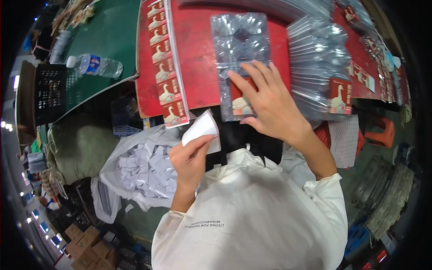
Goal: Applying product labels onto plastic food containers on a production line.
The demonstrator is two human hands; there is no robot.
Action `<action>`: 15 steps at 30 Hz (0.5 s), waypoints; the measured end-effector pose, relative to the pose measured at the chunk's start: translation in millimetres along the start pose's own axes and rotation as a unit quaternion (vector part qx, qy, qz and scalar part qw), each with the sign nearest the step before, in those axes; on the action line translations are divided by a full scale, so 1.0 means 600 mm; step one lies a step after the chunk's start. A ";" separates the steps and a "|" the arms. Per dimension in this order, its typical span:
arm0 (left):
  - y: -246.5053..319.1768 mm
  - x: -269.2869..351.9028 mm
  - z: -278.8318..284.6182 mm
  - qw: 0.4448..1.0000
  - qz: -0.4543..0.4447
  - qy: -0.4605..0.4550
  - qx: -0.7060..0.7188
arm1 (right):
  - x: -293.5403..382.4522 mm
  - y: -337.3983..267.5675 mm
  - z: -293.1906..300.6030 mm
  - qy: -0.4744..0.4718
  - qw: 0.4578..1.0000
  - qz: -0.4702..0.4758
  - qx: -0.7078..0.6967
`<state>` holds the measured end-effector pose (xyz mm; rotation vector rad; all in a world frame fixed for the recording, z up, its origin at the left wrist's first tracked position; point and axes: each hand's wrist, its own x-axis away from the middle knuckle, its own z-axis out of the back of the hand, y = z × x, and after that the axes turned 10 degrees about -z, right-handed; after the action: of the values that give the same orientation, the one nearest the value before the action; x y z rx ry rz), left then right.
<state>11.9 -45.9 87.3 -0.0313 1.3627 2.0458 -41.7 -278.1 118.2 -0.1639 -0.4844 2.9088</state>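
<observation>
My left hand [192, 158] pinches a curled piece of white paper [204, 130] in front of the red table's edge. With fingers spread, my right hand [270, 101] lies on a red goose-picture label [240, 101] at the near end of a clear plastic egg tray [241, 40]. That tray lies on the red table [197, 60], its near end at the table's edge. To its left runs a long row of similar red labels [162, 67]. A nested stack of clear plastic trays [310, 67] stands to the right, with a goose-picture label [341, 96] at its near corner.
A plastic water bottle [96, 65] lies on the green table [111, 30] at left. Below, a clear bag [108, 168] holds many white paper pieces [148, 165]. An orange stool [383, 131] is at right, cardboard boxes [89, 248] at lower left.
</observation>
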 end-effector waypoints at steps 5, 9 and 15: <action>-0.016 0.006 -0.005 0.999 0.023 0.001 0.033 | -0.003 0.010 0.007 0.023 0.999 0.026 -0.006; -0.014 0.001 -0.013 0.997 0.040 0.028 0.062 | 0.001 0.012 0.037 0.090 0.991 0.049 -0.084; -0.008 -0.010 -0.006 0.991 0.068 0.007 0.114 | 0.080 0.012 0.159 0.340 0.935 -0.051 -0.088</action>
<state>17.9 -51.1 84.1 0.1511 1.6397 1.9873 -103.3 -304.9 201.7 -1.0822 -0.5912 2.4709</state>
